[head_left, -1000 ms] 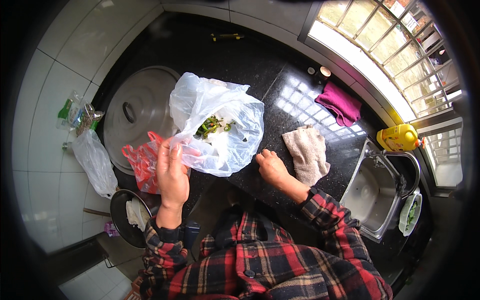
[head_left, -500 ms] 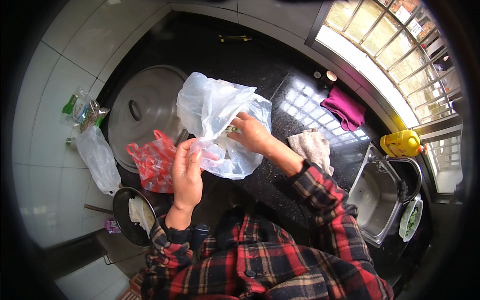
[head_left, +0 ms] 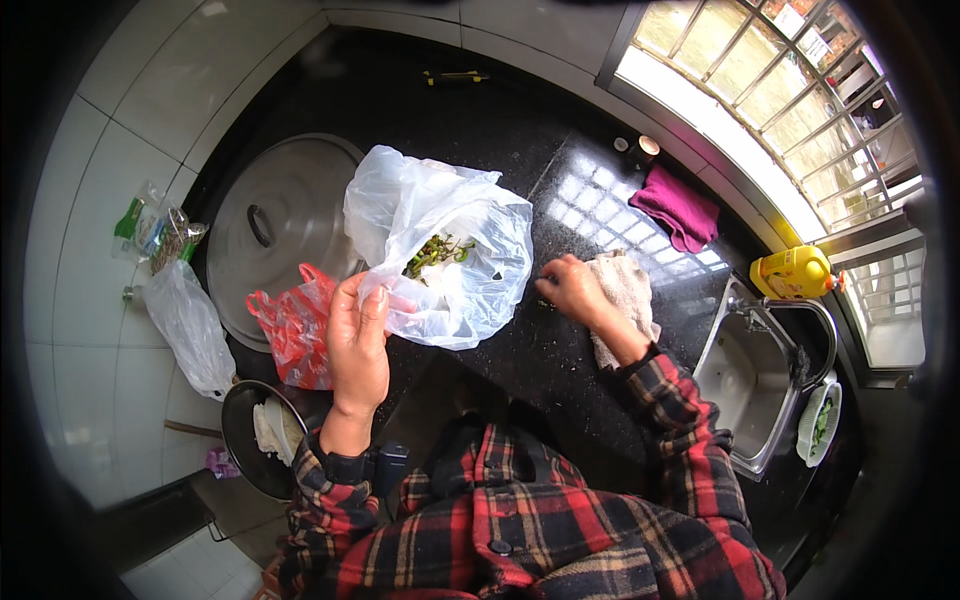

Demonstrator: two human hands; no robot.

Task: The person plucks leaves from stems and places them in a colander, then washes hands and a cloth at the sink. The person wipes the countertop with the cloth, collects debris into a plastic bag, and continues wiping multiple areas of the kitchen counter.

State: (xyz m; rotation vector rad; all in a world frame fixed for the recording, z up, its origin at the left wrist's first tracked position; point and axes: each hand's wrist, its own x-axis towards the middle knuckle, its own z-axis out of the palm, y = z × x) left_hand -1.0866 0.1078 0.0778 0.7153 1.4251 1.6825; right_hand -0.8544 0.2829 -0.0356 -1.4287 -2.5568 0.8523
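Observation:
A translucent white plastic bag (head_left: 490,215) lies on the dark counter with its mouth spread. Inside it a small heap of green and brownish vegetable bits (head_left: 440,256) shows. My left hand (head_left: 358,345) pinches the near left edge of the bag between thumb and fingers. To the right of the bag, apart from it, my right hand (head_left: 580,290) is closed with its fingers curled down over the counter. Whatever its fingertips hold, if anything, is too small to name. A beige cloth (head_left: 625,285) lies beside and partly beneath that hand.
A red plastic bag (head_left: 295,335) and a large metal lid (head_left: 285,200) are on the left. Below them stands a black pan (head_left: 240,435). On the right are a sink (head_left: 740,400), a yellow jug (head_left: 795,272), a magenta cloth (head_left: 675,208) and a white basket of greens (head_left: 808,430).
My right hand has come out of the white bag and moved right, beside the beige cloth. The greens in the bag are now in sight. My left hand keeps its hold.

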